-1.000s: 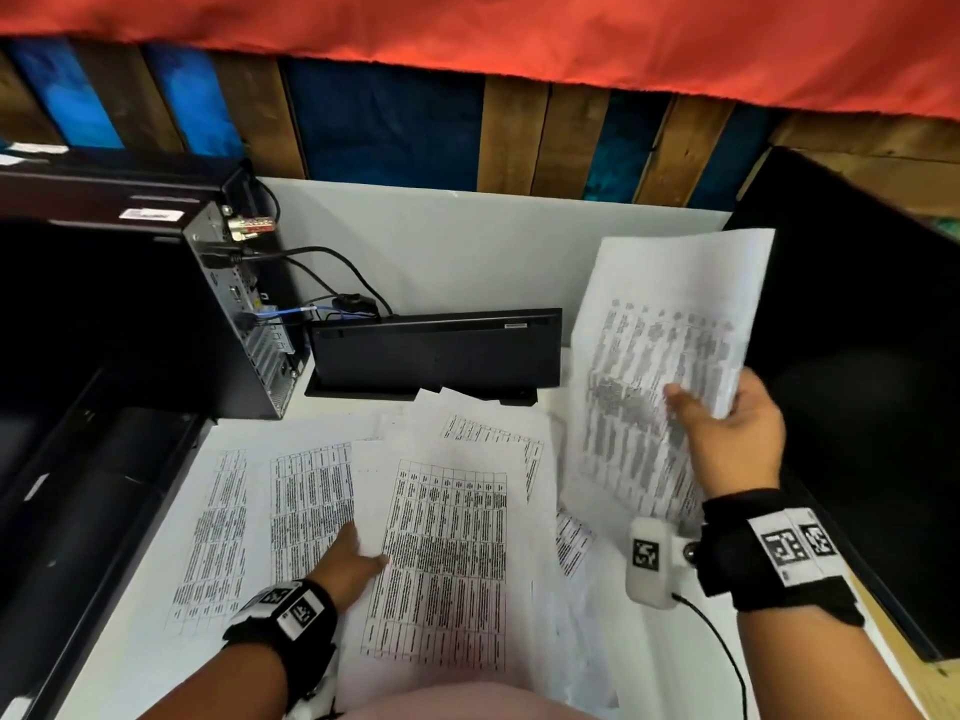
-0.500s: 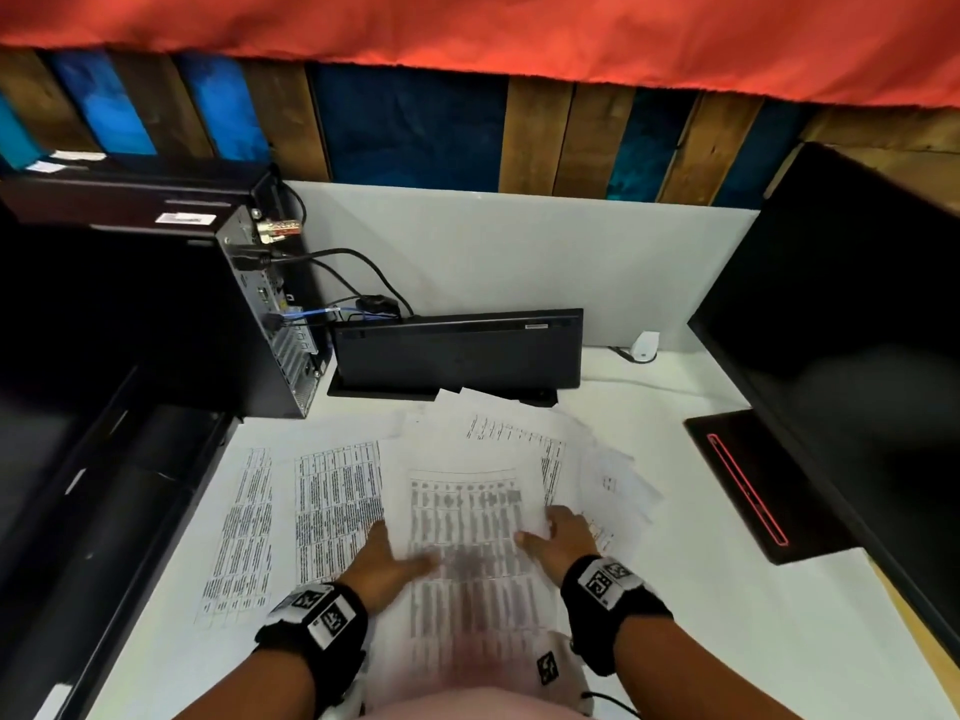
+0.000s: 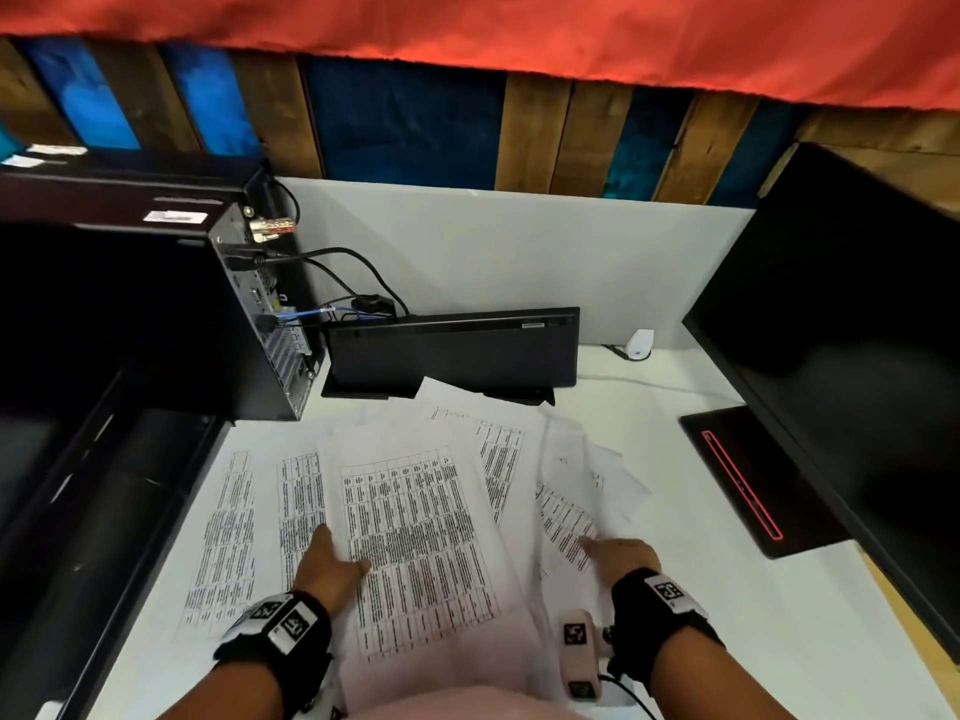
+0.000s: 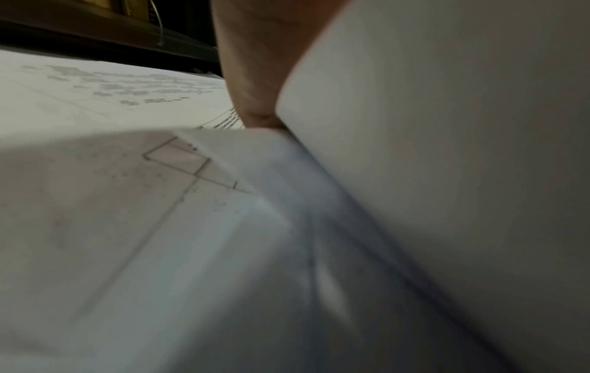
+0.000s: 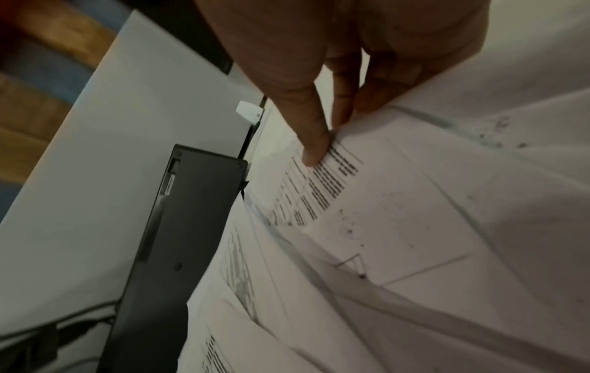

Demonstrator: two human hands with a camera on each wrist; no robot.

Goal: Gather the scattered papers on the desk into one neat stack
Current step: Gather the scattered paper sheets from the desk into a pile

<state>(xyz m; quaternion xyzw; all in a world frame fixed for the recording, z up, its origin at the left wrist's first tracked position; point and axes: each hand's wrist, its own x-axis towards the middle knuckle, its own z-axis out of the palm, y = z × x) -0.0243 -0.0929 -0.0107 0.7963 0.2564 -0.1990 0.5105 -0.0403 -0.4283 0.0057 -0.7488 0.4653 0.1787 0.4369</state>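
So the papers (image 3: 415,537) are lying in a loose, overlapping fan on the white counter (image 3: 727,615), right in front of the person, spreading from near the black computer tower (image 3: 156,324) on the left over toward the monitor's base (image 3: 748,480) on the right. The top sheet is a printed table, sitting roughly in the middle of the pile.

Left hand (image 3: 327,563) is at the left edge of that top sheet, thumb on top of it and the fingers tucked underneath, so it's pinching the sheet. The left wrist view is mostly blurry paper with a fingertip at the lifted edge.

Right hand (image 3: 618,556) is on the right side of the pile. In the right wrist view its fingers (image 5: 314,141) are pinching the corner of a printed sheet.

A black keyboard (image 3: 452,350) stands on edge behind the papers against the white divider.
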